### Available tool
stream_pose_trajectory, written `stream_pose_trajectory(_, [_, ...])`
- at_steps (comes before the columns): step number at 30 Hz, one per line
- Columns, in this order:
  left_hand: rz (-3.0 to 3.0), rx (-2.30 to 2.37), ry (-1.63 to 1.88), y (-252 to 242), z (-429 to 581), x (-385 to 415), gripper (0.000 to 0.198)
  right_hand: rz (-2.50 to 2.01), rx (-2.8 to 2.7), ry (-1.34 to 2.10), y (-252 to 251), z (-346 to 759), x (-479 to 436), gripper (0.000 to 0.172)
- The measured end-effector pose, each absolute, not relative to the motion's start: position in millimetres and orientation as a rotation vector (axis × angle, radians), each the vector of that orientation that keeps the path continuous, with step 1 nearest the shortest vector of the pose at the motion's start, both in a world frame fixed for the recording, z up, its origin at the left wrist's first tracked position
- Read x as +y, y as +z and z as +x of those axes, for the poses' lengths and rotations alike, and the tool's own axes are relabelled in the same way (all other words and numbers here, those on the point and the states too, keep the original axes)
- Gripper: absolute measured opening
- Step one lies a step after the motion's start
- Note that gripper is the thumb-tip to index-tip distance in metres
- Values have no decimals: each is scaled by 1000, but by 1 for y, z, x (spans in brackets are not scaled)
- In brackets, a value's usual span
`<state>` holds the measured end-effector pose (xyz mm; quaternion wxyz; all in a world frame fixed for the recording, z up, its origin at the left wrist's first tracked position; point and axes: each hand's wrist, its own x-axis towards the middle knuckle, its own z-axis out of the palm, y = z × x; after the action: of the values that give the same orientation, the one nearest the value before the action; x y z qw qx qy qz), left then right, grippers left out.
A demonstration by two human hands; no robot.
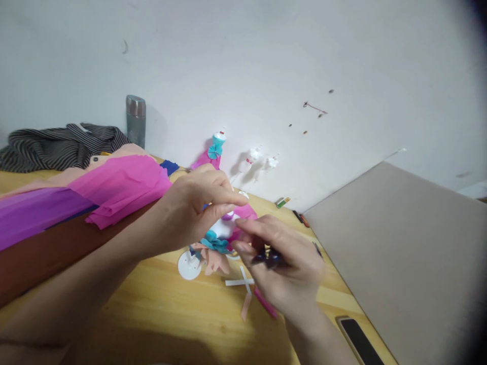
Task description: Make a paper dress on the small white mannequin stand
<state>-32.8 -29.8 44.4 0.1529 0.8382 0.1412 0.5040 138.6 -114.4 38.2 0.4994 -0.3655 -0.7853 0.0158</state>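
Note:
My left hand [200, 203] reaches in from the left, with thumb and forefinger drawn together. Whatever lies between their tips is too small to make out. Close by on the right, my right hand [283, 258] is curled round a dark, glossy object [269, 257], mostly hidden in the palm; its thumb and forefinger tips nearly meet. Behind and between the hands is a small craft figure [224, 229] with a white body, a teal ruffle [216, 243], pink paper and peach petals [215, 261]. The hands partly cover it. A round white disc [189, 265] is beside the petals.
Pink crepe paper [129, 185] and purple paper [41, 210] lie at left, near a striped cloth [64, 144] and a flask [136, 119]. Similar figures [215, 151] stand by the wall. White strips [239, 282] and a phone [359, 339] rest on the wooden table [152, 314].

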Motion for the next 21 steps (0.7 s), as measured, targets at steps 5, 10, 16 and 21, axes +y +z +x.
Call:
stream_pose_trajectory(5, [2425,423,1448,45,-33,-27,21,-1001,-1652,169,31,150,-125,26])
stream_pose_trajectory(10, [2424,390,1470,44,-32,-27,21,-1055,-1726,246,20,151,-136,22])
stream_pose_trajectory(16, [2344,437,1451,43,-32,-30,23,-1059,-1762,272,14,138,-135,22])
stream_pose_trajectory(21, [2339,391,1488,42,-32,-28,21,-1015,-1760,262,14,136,-136,24])
